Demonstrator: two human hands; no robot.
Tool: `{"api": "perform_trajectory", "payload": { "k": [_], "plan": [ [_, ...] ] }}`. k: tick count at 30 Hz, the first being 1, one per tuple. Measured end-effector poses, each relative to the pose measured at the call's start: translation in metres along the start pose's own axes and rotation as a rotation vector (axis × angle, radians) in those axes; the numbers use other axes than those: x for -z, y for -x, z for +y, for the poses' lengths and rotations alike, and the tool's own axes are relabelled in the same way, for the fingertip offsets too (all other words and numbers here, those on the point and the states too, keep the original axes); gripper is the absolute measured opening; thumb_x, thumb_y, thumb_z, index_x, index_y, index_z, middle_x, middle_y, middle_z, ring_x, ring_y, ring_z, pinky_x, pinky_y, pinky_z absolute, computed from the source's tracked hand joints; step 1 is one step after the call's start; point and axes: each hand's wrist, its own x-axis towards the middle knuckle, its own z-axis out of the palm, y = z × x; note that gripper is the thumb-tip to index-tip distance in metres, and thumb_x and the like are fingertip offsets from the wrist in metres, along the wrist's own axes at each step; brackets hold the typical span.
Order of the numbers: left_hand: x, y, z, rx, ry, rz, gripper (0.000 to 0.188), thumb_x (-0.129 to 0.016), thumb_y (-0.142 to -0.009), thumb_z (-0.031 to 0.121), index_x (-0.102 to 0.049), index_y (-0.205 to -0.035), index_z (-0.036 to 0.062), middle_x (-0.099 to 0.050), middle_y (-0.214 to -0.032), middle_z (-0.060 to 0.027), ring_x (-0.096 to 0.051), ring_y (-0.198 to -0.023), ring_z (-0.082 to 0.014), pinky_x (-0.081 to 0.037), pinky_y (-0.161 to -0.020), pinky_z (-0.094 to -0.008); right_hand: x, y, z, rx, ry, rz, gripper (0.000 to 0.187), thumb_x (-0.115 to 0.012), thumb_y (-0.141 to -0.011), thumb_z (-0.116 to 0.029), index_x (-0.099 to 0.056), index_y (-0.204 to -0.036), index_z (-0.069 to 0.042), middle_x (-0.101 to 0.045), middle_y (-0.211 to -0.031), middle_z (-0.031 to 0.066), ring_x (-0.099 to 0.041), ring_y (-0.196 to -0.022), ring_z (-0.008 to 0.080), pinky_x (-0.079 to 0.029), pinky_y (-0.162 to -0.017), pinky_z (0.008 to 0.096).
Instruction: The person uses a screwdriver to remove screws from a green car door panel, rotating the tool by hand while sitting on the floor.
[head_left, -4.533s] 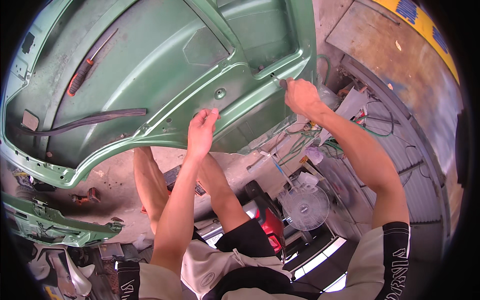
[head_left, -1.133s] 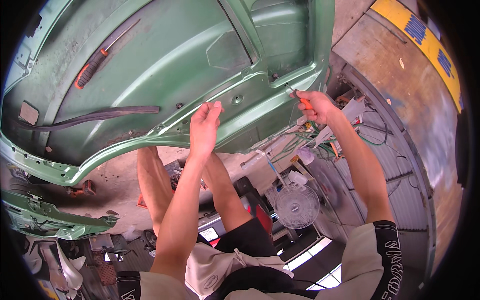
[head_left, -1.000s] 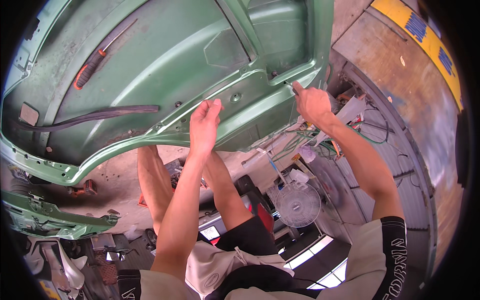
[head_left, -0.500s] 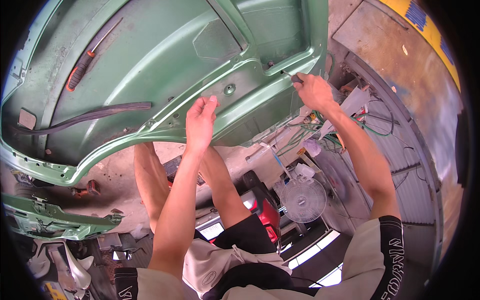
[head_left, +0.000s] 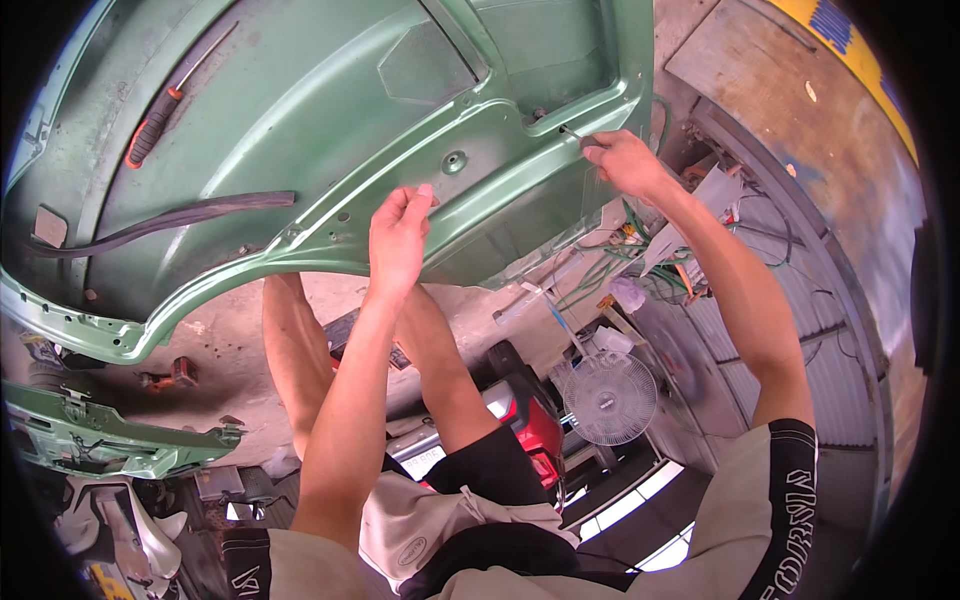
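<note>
A large green car body panel (head_left: 300, 120) with a curved wheel-arch edge lies in front of me. My right hand (head_left: 628, 165) is closed round the dark handle of a screwdriver (head_left: 588, 143), at the panel's right part. Its thin metal shaft points left, with the tip at a small hole in the panel's ridge. My left hand (head_left: 398, 240) is held above the panel's near edge, thumb and fingers pinched together; what they hold, if anything, is hidden. Just beyond it is a round fitting (head_left: 455, 161) set in the panel.
On the panel lie another screwdriver (head_left: 155, 125) with an orange-and-black handle and a dark rubber strip (head_left: 190, 215). A cordless drill (head_left: 172, 374) is on the floor at left, near another green part (head_left: 110, 445). A fan (head_left: 608, 398) and tangled hoses are at right.
The view has shifted slightly, so the panel sits a little higher and further left. Both hands keep their grips, and the screwdriver tip stays at the same spot on the panel.
</note>
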Motion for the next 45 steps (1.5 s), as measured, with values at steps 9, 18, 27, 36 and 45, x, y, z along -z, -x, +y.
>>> {"api": "perform_trajectory", "payload": {
  "k": [9,18,27,36,45],
  "plan": [
    [0.005,0.0,0.0,-0.034,0.025,0.035,0.031,-0.06,-0.1,0.037,-0.063,-0.089,0.0084,-0.036,-0.062,0.0091,-0.029,-0.056,-0.0026,-0.024,-0.051,-0.0236,-0.021,0.005,0.026,0.654,0.681,0.556,0.028,-0.061,-0.093,-0.02,-0.06,-0.115,-0.003,-0.067,-0.082,0.0138,-0.065,-0.057,0.0218,-0.052,-0.052,0.0374],
    [0.001,-0.001,-0.009,-0.041,0.023,0.047,0.029,-0.06,-0.101,0.037,-0.061,-0.09,0.01,-0.034,-0.062,0.0106,-0.026,-0.053,-0.0006,-0.02,-0.047,-0.0221,-0.008,0.013,0.007,0.197,0.331,0.245,0.028,-0.062,-0.095,-0.025,-0.06,-0.112,-0.003,-0.063,-0.076,0.0106,-0.059,-0.051,0.0192,-0.049,-0.046,0.0352],
    [0.0,0.001,-0.011,-0.038,0.034,0.044,0.03,-0.06,-0.101,0.038,-0.061,-0.09,0.0096,-0.032,-0.06,0.011,-0.025,-0.052,-0.0005,-0.02,-0.047,-0.0223,-0.02,0.015,0.02,0.096,-0.154,0.153,0.032,-0.062,-0.091,-0.016,-0.059,-0.119,0.0,-0.068,-0.087,0.0192,-0.069,-0.065,0.0275,-0.055,-0.056,0.0365],
    [-0.002,0.006,-0.011,-0.022,0.0,0.025,0.029,-0.059,-0.101,0.036,-0.061,-0.09,0.0092,-0.033,-0.06,0.0109,-0.025,-0.052,-0.0007,-0.02,-0.047,-0.0225,-0.026,0.014,0.03,0.348,0.442,0.324,0.037,-0.059,-0.095,-0.019,-0.058,-0.126,0.0,-0.067,-0.087,0.016,-0.066,-0.064,0.0233,-0.054,-0.055,0.0347],
    [-0.006,0.002,-0.011,-0.053,0.003,0.021,0.029,-0.059,-0.101,0.035,-0.061,-0.089,0.0092,-0.032,-0.061,0.011,-0.025,-0.052,-0.001,-0.02,-0.047,-0.0226,0.018,0.001,0.019,-0.063,-0.722,-0.25,0.032,-0.053,-0.099,-0.021,-0.058,-0.126,-0.003,-0.06,-0.08,0.0092,-0.057,-0.061,0.0124,-0.046,-0.048,0.0288]
  ]
}}
